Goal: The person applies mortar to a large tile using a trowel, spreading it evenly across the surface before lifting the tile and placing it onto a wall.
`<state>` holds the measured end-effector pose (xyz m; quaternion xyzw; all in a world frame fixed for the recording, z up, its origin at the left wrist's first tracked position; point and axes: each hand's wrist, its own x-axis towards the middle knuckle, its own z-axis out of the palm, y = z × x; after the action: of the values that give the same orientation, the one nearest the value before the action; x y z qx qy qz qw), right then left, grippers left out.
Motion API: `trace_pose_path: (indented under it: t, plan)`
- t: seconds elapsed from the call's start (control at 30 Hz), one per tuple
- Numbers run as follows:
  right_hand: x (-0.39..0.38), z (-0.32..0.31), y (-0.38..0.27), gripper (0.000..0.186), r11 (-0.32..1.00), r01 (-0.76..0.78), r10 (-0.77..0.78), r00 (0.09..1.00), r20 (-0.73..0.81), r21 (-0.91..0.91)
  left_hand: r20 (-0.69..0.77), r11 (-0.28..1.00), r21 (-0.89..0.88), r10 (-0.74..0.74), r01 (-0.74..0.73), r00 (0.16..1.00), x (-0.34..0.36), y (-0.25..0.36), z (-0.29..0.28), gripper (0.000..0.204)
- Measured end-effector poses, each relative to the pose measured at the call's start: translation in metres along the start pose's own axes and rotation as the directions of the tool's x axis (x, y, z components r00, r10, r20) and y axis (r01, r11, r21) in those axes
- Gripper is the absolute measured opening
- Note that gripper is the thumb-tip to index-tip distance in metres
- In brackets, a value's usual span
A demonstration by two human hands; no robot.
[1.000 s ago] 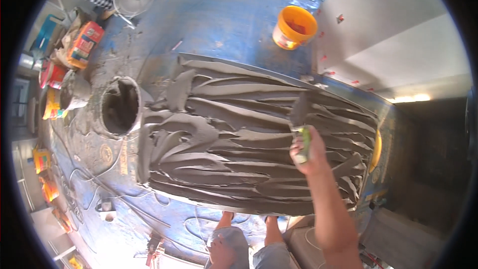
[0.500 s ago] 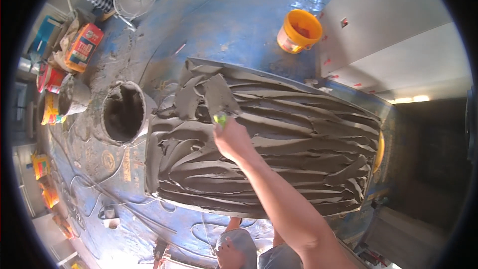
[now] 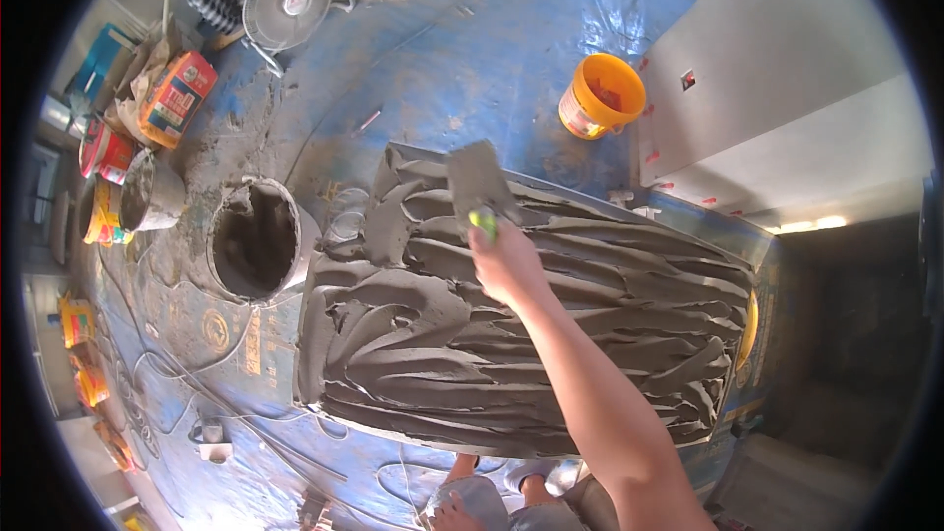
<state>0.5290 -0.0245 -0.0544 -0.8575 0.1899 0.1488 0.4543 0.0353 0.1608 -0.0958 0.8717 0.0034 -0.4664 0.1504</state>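
My right hand [image 3: 506,261] is closed round the green handle of a trowel [image 3: 480,177]. Its flat blade is coated in grey mortar and sits at the far edge of a large tile-like panel [image 3: 307,334]. A thick layer of wet grey mortar [image 3: 551,334] covers the panel in long ridges, with smoother swirls toward the left. At the lower edge my left hand [image 3: 454,513] rests with fingers laid out on my knee, holding nothing. Left of the panel stands a bucket [image 3: 307,236] with mortar smeared inside.
An orange bucket [image 3: 615,88] stands beyond the panel, near large pale panels [image 3: 757,69] at right. A fan [image 3: 287,5] lies far left. Bags [image 3: 177,98] and smaller buckets [image 3: 152,192] line the left. Cables [image 3: 187,374] run across the blue floor sheeting [image 3: 472,49].
My right hand and the trowel have moved to the right, toward the far edge of the panel. Mortar at the left looks freshly smoothed. The whole view has shifted slightly.
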Motion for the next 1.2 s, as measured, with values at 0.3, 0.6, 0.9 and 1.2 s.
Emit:
trace_pose_path:
  t: [0.3,0.6,0.9,1.2]
  plan:
    - [0.041,-0.069,0.057,0.035,0.908,0.034,-0.063,0.996,-0.055,-0.417,0.135,0.993,0.105,-0.066,0.052,0.989,-0.006,0.017,-0.051,0.051]
    - [0.005,-0.279,0.254,0.036,0.801,-0.232,-0.119,0.842,-0.526,-0.552,0.179,0.984,0.16,-0.109,0.08,0.978,0.017,0.032,-0.025,0.043]
    - [-0.057,-0.3,0.213,0.029,0.878,-0.359,0.362,0.931,0.052,0.316,0.14,0.973,0.142,-0.203,0.183,0.969,0.033,0.154,-0.077,0.043]
    - [-0.019,-0.423,0.346,0.039,0.932,-0.354,0.332,0.921,-0.204,-0.08,0.189,0.954,0.26,-0.2,0.147,0.961,0.063,0.229,-0.033,0.044]
